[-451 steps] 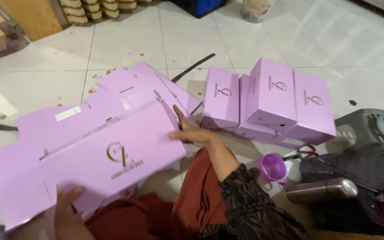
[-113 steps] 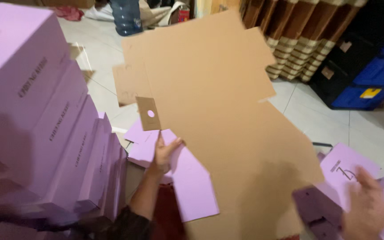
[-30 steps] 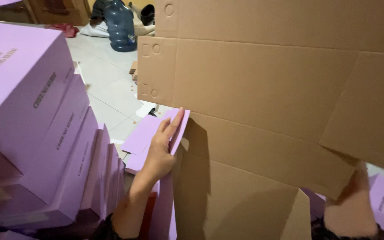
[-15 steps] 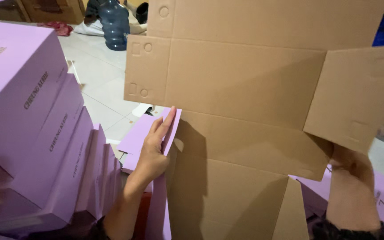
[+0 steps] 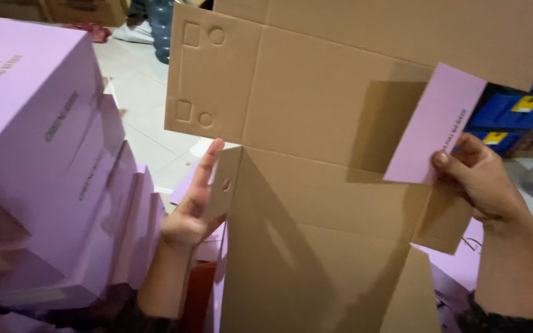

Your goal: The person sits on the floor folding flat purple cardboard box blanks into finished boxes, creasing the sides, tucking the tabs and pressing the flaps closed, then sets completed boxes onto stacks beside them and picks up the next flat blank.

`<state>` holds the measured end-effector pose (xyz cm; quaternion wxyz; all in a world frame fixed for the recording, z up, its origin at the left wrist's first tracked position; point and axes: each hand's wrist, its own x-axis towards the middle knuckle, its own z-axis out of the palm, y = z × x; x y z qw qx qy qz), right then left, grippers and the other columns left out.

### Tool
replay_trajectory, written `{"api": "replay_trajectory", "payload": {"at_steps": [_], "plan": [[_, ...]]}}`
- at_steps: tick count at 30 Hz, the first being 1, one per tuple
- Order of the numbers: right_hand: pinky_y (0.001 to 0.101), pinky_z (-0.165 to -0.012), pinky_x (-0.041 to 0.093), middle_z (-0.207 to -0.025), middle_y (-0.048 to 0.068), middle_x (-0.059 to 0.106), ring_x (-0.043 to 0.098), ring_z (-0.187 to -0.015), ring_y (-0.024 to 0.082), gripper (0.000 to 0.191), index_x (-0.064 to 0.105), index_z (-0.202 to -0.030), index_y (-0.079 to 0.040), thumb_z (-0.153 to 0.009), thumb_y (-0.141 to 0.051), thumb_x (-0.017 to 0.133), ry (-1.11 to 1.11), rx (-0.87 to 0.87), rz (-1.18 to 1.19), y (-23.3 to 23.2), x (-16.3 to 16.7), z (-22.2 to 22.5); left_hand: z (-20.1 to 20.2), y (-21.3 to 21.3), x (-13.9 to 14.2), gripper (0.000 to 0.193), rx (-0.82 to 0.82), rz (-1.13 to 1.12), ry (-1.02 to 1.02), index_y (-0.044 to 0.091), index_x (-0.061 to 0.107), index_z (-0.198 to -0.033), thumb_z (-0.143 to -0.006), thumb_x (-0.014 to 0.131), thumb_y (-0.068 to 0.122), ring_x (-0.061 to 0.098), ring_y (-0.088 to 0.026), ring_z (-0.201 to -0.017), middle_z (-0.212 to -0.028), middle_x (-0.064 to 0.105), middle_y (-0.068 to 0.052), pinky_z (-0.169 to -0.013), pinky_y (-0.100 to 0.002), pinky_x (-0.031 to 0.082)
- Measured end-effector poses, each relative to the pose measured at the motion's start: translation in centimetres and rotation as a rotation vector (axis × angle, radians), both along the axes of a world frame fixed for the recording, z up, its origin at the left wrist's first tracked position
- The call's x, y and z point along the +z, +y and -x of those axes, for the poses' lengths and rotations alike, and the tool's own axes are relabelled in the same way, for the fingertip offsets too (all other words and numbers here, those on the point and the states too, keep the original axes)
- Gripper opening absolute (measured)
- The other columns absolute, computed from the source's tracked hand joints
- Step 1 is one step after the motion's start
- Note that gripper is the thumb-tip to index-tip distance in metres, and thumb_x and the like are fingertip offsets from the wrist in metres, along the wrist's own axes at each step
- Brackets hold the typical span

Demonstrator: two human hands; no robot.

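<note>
Cardboard fills most of my view: a large unfolded box blank [image 5: 316, 117], brown side toward me, stands upright between my two hands. My left hand [image 5: 189, 213] is open with the fingers straight up, pressed flat against a small side flap [image 5: 224, 185] on the blank's left edge, the flap bearing a round hole. My right hand [image 5: 479, 182] grips the blank's right edge, thumb pinching a folded-over flap [image 5: 436, 123] whose lilac printed face is turned toward me. Below that, another brown flap [image 5: 442, 219] hangs at an angle just beside my right wrist.

Close on my left a stack of lilac boxes [image 5: 38, 154] leans, reaching nearly to the left hand's wrist. More lilac pieces [image 5: 464, 259] lie low behind my right forearm.

Farther off, the pale tiled floor [image 5: 140, 117] shows past the stack, with a blue water bottle [image 5: 160, 24] standing near the top edge. At far right, blue crates [image 5: 507, 111] sit behind the blank.
</note>
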<state>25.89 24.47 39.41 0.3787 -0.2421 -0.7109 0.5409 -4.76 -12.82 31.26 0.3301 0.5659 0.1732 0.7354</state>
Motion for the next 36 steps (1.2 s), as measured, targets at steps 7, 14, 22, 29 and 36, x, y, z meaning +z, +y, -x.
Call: {"api": "replay_trajectory", "payload": {"at_steps": [7,14,22,29,36], "plan": [[0.0256,-0.07,0.053,-0.105,0.001,0.07,0.065,-0.086,0.01,0.027,0.064,-0.122,-0.009,-0.096,-0.012,0.071,-0.025,-0.016,-0.009,0.1,-0.3,0.7,6.5,6.0,-1.4,0.072,0.008,0.195,-0.475,0.002,0.042,-0.154,-0.104,0.051,0.054,0.062,-0.028,-0.125,-0.147,0.057,-0.018,-0.101,-0.044,0.052],[0.0261,-0.07,0.056,-0.108,0.003,0.072,0.069,-0.087,0.01,0.03,0.064,-0.124,-0.009,-0.094,-0.011,0.071,-0.018,-0.024,0.001,-1.2,0.5,1.3,9.6,6.8,0.8,0.045,-0.334,-0.01,-0.248,0.007,0.062,-0.139,-0.1,0.068,0.029,0.062,-0.024,-0.132,-0.14,0.066,-0.008,-0.114,-0.042,0.052],[0.0239,-0.066,0.054,-0.099,0.005,0.073,0.066,-0.077,0.009,0.022,0.064,-0.115,-0.003,-0.097,-0.009,0.073,-0.014,0.043,-0.104,-3.6,1.2,2.4,8.1,5.6,3.5,0.038,-0.009,-0.151,0.033,0.01,0.064,-0.135,-0.099,0.077,0.008,0.065,-0.02,-0.124,-0.135,0.067,-0.005,-0.104,-0.039,0.057],[0.0251,-0.064,0.048,-0.09,0.009,0.07,0.059,-0.074,0.009,0.021,0.065,-0.113,0.002,-0.101,-0.01,0.076,-0.13,-0.085,-0.263,-4.7,0.0,2.5,4.8,7.3,6.9,0.051,0.576,0.214,0.052,-0.003,0.058,-0.132,-0.086,0.08,0.003,0.071,-0.015,-0.105,-0.119,0.072,-0.012,-0.094,-0.032,0.061],[0.0417,-0.1,0.055,-0.135,0.011,0.067,0.067,-0.121,0.025,0.043,0.059,-0.142,-0.001,-0.109,-0.029,0.055,0.407,0.371,0.411,3.7,-6.4,-2.1,5.2,6.3,6.3,0.042,0.581,0.254,-0.092,-0.002,0.059,-0.127,-0.089,0.077,0.001,0.072,-0.016,-0.098,-0.113,0.073,-0.01,-0.088,-0.033,0.063]]}}
